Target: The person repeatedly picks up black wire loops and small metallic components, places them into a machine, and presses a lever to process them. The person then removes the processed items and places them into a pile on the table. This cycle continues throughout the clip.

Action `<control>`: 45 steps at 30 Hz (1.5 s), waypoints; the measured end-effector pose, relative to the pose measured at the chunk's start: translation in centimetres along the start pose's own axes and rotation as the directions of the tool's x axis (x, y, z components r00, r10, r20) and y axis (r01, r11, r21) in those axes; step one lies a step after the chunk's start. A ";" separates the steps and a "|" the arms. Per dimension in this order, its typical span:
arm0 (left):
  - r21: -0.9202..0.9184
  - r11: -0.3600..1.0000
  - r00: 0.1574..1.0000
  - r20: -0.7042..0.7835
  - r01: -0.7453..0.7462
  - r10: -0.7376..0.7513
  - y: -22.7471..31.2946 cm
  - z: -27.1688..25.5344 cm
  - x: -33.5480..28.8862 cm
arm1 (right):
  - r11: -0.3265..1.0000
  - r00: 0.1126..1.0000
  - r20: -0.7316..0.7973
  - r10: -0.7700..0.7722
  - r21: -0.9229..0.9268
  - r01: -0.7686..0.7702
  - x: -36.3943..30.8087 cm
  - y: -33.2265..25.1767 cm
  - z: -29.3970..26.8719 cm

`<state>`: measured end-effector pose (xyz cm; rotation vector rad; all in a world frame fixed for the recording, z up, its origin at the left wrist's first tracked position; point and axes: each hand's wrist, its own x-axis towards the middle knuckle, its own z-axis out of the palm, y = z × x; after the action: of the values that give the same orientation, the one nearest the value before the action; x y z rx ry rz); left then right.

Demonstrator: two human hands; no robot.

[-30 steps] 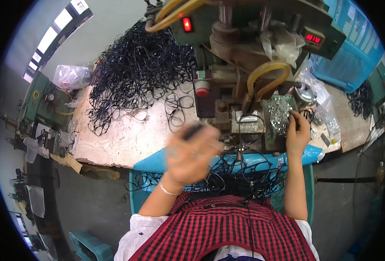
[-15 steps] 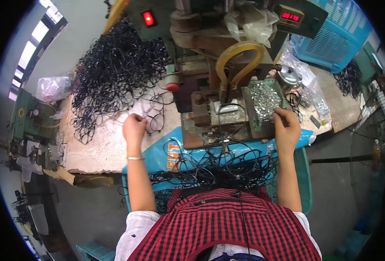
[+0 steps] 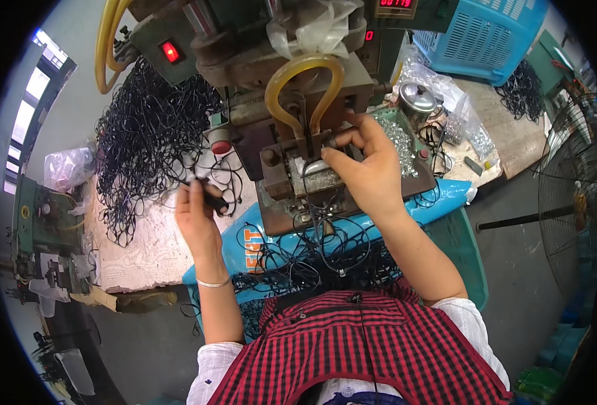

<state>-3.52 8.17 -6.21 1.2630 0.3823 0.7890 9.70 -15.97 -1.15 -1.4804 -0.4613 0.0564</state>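
A: Starting with the largest: press (image 3: 244, 57), upper middle. Next, heap of black cords (image 3: 153, 115), on the bench to its left. Then the tray (image 3: 423, 162), right of the die.

B: Hands?

A: Right hand (image 3: 373, 165) has left the tray since half a second ago and is now at the die, fingers bent, thumb and forefinger close together. Cannot tell if anything is pinched. Left hand (image 3: 200, 212) is still over the bench by the loose loops, fingers curled; a dark item lies at them, blurred, grip uncertain.

B: Meaning?

A: My judgement: the right hand's work has passed from picking at the tray to placing or adjusting at the die.

B: Smaller items?

A: One black cord (image 3: 305, 178) runs down across the die's front. Smallest: shiny metal pieces (image 3: 398, 140), piled in the tray.
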 end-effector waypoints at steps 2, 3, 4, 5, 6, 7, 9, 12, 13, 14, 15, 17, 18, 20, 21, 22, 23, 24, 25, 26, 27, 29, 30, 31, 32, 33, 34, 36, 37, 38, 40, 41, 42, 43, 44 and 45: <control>-0.107 0.950 0.948 0.094 -0.293 0.303 4.4 3.1 -0.6 | 1.000 1.000 -0.004 -0.025 0.009 0.025 0.3 0.1 0.0; -0.162 0.874 0.877 0.076 -0.459 0.475 5.9 4.5 -0.8 | 0.998 0.999 0.035 0.004 0.065 -0.006 0.3 -0.4 0.2; -0.146 0.788 0.742 0.269 -0.598 0.614 7.9 5.5 -0.7 | 0.993 0.999 0.045 0.025 0.111 -0.030 0.2 -0.7 0.5; -0.023 0.739 0.707 0.275 -0.673 0.652 8.8 7.0 -0.6 | 0.987 0.998 0.054 0.045 0.152 -0.053 0.0 -1.0 0.9; 0.092 0.676 0.669 0.290 -0.731 0.685 9.0 8.6 -0.1 | 0.979 0.996 0.055 0.065 0.191 -0.075 0.0 -1.2 1.0; 0.111 0.705 0.704 0.272 -0.700 0.656 9.3 8.9 0.8 | 0.961 0.993 0.079 0.089 0.254 -0.107 0.0 -1.3 1.3; 0.123 0.745 0.748 0.242 -0.656 0.619 9.8 9.3 1.4 | 0.967 0.996 0.036 0.076 0.241 -0.082 -0.3 -1.7 2.0; 0.012 0.849 0.819 0.269 -0.529 0.507 10.4 9.4 -2.0 | 0.998 0.998 0.051 -0.024 0.065 0.021 -1.4 -1.9 0.5; -0.138 0.930 0.863 0.348 -0.341 0.368 10.6 8.8 -3.5 | 0.999 0.996 0.093 -0.014 0.040 0.010 -1.6 -1.9 -0.7; -0.111 0.987 0.820 0.551 -0.113 0.156 11.3 8.5 -4.5 | 1.000 0.991 0.134 -0.001 0.014 -0.001 -1.8 -1.8 -2.1; -0.006 0.985 0.751 0.647 0.175 -0.130 11.1 8.1 -5.5 | 0.885 0.973 0.046 -0.228 -0.407 0.227 -1.2 -0.2 -3.8; 0.139 0.833 0.642 0.573 0.536 -0.509 10.6 10.0 -7.1 | 0.423 0.958 -0.028 -0.287 -0.900 0.100 -0.7 4.8 -7.0; 0.280 0.693 0.435 0.608 0.665 -0.664 10.1 9.9 -6.2 | 0.329 0.970 -0.068 -0.234 -0.944 0.013 -0.9 6.2 -8.2; 0.251 0.638 0.438 0.546 0.727 -0.714 8.7 10.9 -5.8 | 0.385 0.955 -0.030 -0.294 -0.918 0.090 -0.9 8.5 -9.3; 0.236 0.630 0.447 0.527 0.740 -0.723 8.4 11.2 -5.8 | 0.418 0.946 -0.026 -0.323 -0.901 0.118 -0.6 8.5 -9.5; 0.221 0.621 0.454 0.509 0.752 -0.731 8.2 11.5 -5.8 | 0.449 0.936 -0.024 -0.352 -0.882 0.146 -0.2 8.4 -9.7; 0.206 0.612 0.461 0.490 0.764 -0.740 8.2 11.8 -5.8 | 0.477 0.924 -0.023 -0.381 -0.861 0.176 0.1 8.2 -9.9; 0.205 0.607 0.468 0.468 0.768 -0.750 8.2 12.0 -5.9 | 0.524 0.920 -0.072 -0.384 -0.838 0.153 0.4 7.7 -9.9; 0.204 0.602 0.474 0.446 0.772 -0.759 8.3 12.0 -6.0 | 0.569 0.915 -0.120 -0.385 -0.812 0.133 0.6 6.8 -9.7; 0.202 0.598 0.481 0.423 0.776 -0.768 8.4 12.1 -6.2 | 0.613 0.908 -0.168 -0.384 -0.782 0.115 0.8 6.3 -9.7; 0.208 0.594 0.485 0.404 0.777 -0.776 8.5 12.4 -6.4 | 0.609 0.934 -0.191 -0.303 -0.792 0.035 0.6 7.5 -10.3; 0.206 0.607 0.496 0.408 0.768 -0.766 8.6 12.5 -6.5 | 0.501 0.912 -0.145 -0.383 -0.863 0.073 0.4 8.1 -10.1; 0.199 0.612 0.501 0.411 0.766 -0.761 8.4 12.4 -6.5 | 0.506 0.919 -0.140 -0.369 -0.860 0.073 0.6 8.5 -9.7; 0.205 0.613 0.506 0.401 0.763 -0.764 8.5 12.4 -6.5 | 0.468 0.880 -0.108 -0.462 -0.873 0.139 1.1 8.7 -9.3; 0.202 0.621 0.496 0.440 0.758 -0.749 8.2 12.0 -6.4 | 0.410 0.877 -0.059 -0.476 -0.898 0.162 1.5 8.6 -9.0; 0.206 0.627 0.481 0.480 0.751 -0.734 7.7 11.4 -6.3 | 0.377 0.859 -0.021 -0.512 -0.904 0.203 2.1 7.9 -8.6; 0.213 0.634 0.468 0.511 0.744 -0.721 7.3 10.9 -6.3 | 0.350 0.839 0.017 -0.545 -0.904 0.245 2.7 6.9 -8.1; 0.245 0.666 0.457 0.561 0.704 -0.690 7.0 10.6 -6.3 | 0.322 0.799 0.073 -0.597 -0.890 0.322 4.4 5.2 -7.3; 0.254 0.685 0.460 0.580 0.683 -0.672 6.2 9.9 -6.5 | 0.305 0.774 0.104 -0.625 -0.880 0.364 5.2 4.5 -6.9; 0.261 0.704 0.462 0.599 0.660 -0.655 5.6 9.0 -6.7 | 0.296 0.758 0.113 -0.642 -0.876 0.381 5.7 4.2 -6.5; 0.287 0.800 0.597 0.544 0.527 -0.589 5.1 6.8 -7.1 | 0.275 0.728 0.137 -0.672 -0.867 0.416 6.7 3.8 -5.9; 0.293 0.845 0.691 0.486 0.447 -0.535 5.2 5.7 -7.2 | 0.229 0.687 0.182 -0.703 -0.857 0.462 7.4 3.9 -5.7; 0.300 0.879 0.766 0.436 0.372 -0.473 4.9 4.8 -7.1 | 0.240 0.707 0.180 -0.684 -0.859 0.451 7.4 3.8 -5.7; 0.285 0.888 0.822 0.352 0.361 -0.447 4.6 3.8 -6.6 | 0.246 0.722 0.181 -0.667 -0.862 0.443 7.3 3.3 -5.7; 0.274 0.896 0.868 0.267 0.349 -0.419 4.3 2.5 -5.9 | 0.250 0.739 0.180 -0.650 -0.867 0.431 7.2 3.0 -5.7; 0.314 0.893 0.918 0.130 0.322 -0.376 4.0 1.5 -5.4 | 0.323 0.811 0.195 -0.552 -0.847 0.423 7.3 3.6 -6.4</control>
<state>-7.53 3.64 -2.85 1.4723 0.5681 0.3072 19.38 -19.31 -2.84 -2.2572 -0.9077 -0.9205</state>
